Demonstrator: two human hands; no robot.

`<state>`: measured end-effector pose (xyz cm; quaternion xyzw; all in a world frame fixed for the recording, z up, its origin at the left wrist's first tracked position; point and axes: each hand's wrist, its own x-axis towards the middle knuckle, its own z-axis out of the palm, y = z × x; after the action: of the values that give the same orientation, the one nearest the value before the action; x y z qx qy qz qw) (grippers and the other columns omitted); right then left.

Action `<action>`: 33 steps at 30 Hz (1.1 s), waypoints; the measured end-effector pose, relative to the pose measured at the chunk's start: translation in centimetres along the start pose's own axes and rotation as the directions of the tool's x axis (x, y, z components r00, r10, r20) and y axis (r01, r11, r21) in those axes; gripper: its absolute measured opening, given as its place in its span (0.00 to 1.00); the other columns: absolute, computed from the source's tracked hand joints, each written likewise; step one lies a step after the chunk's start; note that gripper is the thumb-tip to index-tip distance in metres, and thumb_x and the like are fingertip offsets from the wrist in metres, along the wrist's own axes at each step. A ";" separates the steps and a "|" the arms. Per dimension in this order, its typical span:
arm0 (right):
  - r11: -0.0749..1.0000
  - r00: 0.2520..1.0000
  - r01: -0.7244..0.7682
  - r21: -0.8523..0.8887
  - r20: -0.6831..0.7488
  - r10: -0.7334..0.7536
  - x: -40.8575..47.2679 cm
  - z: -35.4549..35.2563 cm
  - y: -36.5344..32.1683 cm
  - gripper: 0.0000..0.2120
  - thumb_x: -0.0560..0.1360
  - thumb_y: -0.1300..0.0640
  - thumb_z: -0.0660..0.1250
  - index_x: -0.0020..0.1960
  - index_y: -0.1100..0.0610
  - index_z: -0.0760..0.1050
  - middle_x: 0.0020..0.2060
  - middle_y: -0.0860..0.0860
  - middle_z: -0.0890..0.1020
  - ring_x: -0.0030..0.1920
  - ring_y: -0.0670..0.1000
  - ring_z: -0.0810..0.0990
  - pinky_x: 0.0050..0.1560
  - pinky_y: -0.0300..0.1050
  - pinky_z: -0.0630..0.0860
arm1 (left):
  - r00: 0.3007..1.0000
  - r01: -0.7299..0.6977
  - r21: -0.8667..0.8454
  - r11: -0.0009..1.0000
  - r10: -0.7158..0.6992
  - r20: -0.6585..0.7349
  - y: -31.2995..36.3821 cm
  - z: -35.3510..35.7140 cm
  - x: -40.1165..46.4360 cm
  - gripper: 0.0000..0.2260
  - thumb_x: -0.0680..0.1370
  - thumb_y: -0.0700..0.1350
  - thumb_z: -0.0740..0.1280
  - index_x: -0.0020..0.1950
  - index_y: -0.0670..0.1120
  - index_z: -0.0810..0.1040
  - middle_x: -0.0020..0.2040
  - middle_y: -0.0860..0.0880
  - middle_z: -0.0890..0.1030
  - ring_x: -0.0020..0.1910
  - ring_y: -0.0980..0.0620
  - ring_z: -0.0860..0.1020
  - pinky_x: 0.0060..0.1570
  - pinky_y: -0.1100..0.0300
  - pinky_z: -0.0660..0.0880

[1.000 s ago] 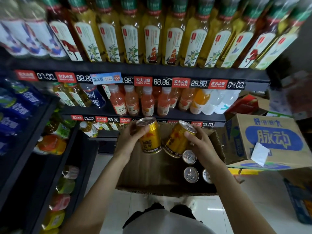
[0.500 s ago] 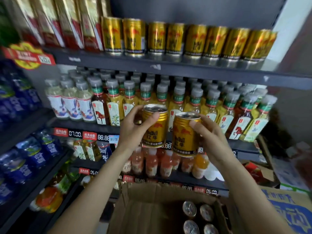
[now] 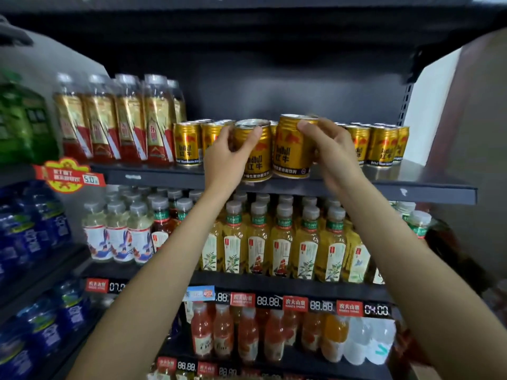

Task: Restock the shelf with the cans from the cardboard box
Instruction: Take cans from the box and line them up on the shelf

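My left hand (image 3: 227,157) grips a gold Red Bull can (image 3: 255,154) at the front edge of the upper shelf (image 3: 384,185). Beside it, my right hand (image 3: 333,153) grips a second gold can (image 3: 290,149), held upright just over the shelf's front edge. Whether either can's base touches the shelf I cannot tell. Behind them stands a row of the same gold cans, some to the left (image 3: 188,144) and some to the right (image 3: 382,146). The cardboard box is out of view.
Tall gold-and-red bottles (image 3: 123,122) stand left of the cans on the same shelf. Below is a shelf of yellow tea bottles (image 3: 282,242), then orange juice bottles (image 3: 247,335). Blue water bottles (image 3: 35,242) fill the rack on the left. Dark open space lies above the cans.
Both hands have risen with their cans from the cardboard box up to the shelf with the gold cans. The view has tilted upward and the box has dropped out of sight.
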<state>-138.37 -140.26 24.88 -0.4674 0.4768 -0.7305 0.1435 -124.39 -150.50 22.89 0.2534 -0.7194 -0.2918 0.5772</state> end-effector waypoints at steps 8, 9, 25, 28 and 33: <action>0.993 0.999 -0.036 -0.114 -0.018 0.035 6.5 0.7 4.2 0.25 0.70 0.51 0.72 0.64 0.56 0.73 0.59 0.54 0.78 0.58 0.51 0.78 0.57 0.48 0.77 | 0.999 0.037 0.208 0.977 -0.040 0.009 -1.8 2.8 4.2 0.34 0.75 0.64 0.59 0.73 0.45 0.62 0.71 0.46 0.69 0.70 0.46 0.66 0.66 0.52 0.64; 0.993 0.998 -0.057 -0.108 0.004 0.057 7.0 0.6 4.8 0.24 0.71 0.52 0.72 0.64 0.58 0.73 0.59 0.55 0.78 0.57 0.51 0.78 0.56 0.47 0.77 | 0.999 0.035 0.236 0.971 -0.039 0.014 -2.0 2.9 4.4 0.33 0.76 0.64 0.59 0.73 0.44 0.61 0.69 0.46 0.71 0.70 0.46 0.67 0.66 0.52 0.64; 0.558 0.976 0.171 -0.812 0.065 -0.206 5.7 0.1 5.8 0.42 0.65 0.45 0.75 0.71 0.57 0.59 0.67 0.57 0.70 0.65 0.58 0.72 0.59 0.51 0.73 | 0.890 -0.403 0.741 0.536 0.418 0.182 -5.3 1.3 5.3 0.39 0.67 0.69 0.66 0.71 0.47 0.66 0.67 0.47 0.70 0.66 0.46 0.66 0.62 0.52 0.63; 0.583 0.985 0.163 -0.796 0.096 -0.143 6.5 0.1 5.8 0.41 0.66 0.47 0.75 0.72 0.56 0.59 0.68 0.57 0.71 0.67 0.58 0.70 0.62 0.51 0.71 | 0.885 -0.409 0.760 0.506 0.423 0.194 -5.6 1.1 5.8 0.39 0.67 0.70 0.64 0.70 0.47 0.68 0.66 0.48 0.71 0.67 0.46 0.66 0.63 0.50 0.61; 0.592 0.986 0.158 -0.791 0.096 -0.135 7.0 0.8 6.2 0.42 0.66 0.47 0.75 0.74 0.56 0.58 0.68 0.56 0.71 0.69 0.57 0.68 0.64 0.52 0.70 | 0.882 -0.425 0.739 0.523 0.422 0.209 -6.6 0.5 6.7 0.39 0.68 0.69 0.64 0.70 0.46 0.67 0.66 0.47 0.72 0.68 0.47 0.66 0.68 0.49 0.59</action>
<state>-142.80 -148.44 23.69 -0.5292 0.7098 -0.4454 -0.1334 -126.05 -159.72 22.67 0.2909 -0.8140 0.1900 0.4656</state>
